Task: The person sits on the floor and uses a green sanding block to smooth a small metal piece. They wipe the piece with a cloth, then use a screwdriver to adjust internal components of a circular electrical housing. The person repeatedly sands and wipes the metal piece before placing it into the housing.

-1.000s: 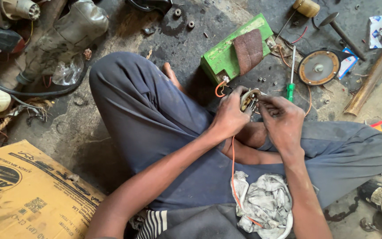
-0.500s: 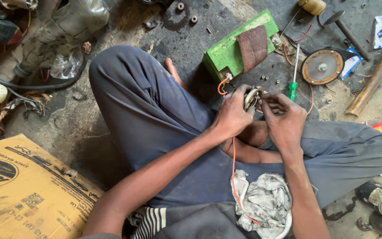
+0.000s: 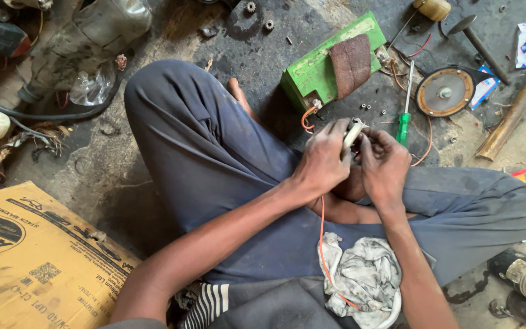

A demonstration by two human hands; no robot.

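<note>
1. Left hand [image 3: 322,159]: fingers closed around a small pale plastic connector piece [image 3: 352,133], which stands out above the knuckles, tilted toward 1 o'clock.
2. Right hand [image 3: 385,164]: fingertips pinched together against the same connector piece from its 3 o'clock side. Both hands touch each other at the piece.
3. Connector location: held in the air above the crossed legs, near frame centre, just at 6 o'clock of the green rectangular box [image 3: 321,68].
4. A thin orange wire [image 3: 322,231] runs down from under the left hand toward 6 o'clock, across the dark blue trousers [image 3: 214,152], and passes a crumpled grey-white rag [image 3: 366,274] lying in the lap.
5. The green box lies on the dirty concrete floor [image 3: 153,176] at 12 o'clock of the hands. A brown strip of abrasive paper [image 3: 351,61] is draped over it; a short orange wire loop [image 3: 307,117] leaves its near corner.
6. A green-handled screwdriver [image 3: 405,119] lies at 1 o'clock of the hands, tip pointing toward 12 o'clock.
7. A round metal disc part [image 3: 445,91] lies at 2 o'clock, just beside the screwdriver.
8. A flattened brown cardboard box [image 3: 31,256] lies at 8 o'clock, well apart from the hands.
</note>
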